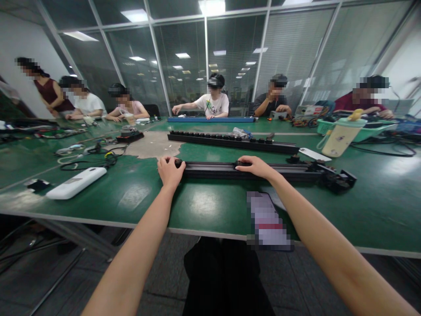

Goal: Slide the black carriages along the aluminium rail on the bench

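Note:
A long black rail (pixel 213 171) with a channel along its top lies on the green table in front of me. At its left end my left hand (pixel 169 171) curls around a small black block (pixel 178 163), thumb and fingers closed. Further along the rail, my right hand (pixel 255 166) pinches another small black block (pixel 239 164) sitting on the channel. My palm and fingers partly hide both blocks. Several loose black pieces (pixel 338 177) cluster at the rail's right end. Behind it lies a second black rail (pixel 230 141) with a row of small black blocks along its top.
A phone (pixel 268 221) lies at the front table edge under my right forearm. To the left are a white oblong device (pixel 77 183) and tangled cables (pixel 88 158). A cream tumbler (pixel 344 136) and a green basket (pixel 371 131) stand right. Several people sit across the table (pixel 210 204).

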Motion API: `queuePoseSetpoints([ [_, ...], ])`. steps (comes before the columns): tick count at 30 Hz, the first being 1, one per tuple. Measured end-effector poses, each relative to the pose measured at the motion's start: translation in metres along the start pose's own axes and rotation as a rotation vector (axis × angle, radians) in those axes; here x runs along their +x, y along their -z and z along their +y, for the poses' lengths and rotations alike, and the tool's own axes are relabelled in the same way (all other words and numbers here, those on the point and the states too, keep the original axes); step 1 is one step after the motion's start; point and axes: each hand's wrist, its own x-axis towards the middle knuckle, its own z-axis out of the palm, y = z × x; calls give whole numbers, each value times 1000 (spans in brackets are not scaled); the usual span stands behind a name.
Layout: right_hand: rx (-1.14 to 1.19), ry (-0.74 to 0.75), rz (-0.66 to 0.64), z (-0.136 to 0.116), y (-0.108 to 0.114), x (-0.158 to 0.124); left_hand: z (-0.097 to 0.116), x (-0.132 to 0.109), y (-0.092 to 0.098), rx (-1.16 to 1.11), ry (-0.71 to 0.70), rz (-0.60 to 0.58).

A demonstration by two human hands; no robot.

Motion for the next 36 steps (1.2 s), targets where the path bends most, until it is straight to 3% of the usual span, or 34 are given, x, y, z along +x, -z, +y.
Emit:
queuePoseSetpoints([
  [20,52,21,-2,6,-2,6,-3,1,-1,-1,-17,11],
  [36,27,-1,34,-13,-4,3,-5,3,0,-11,-13,20],
])
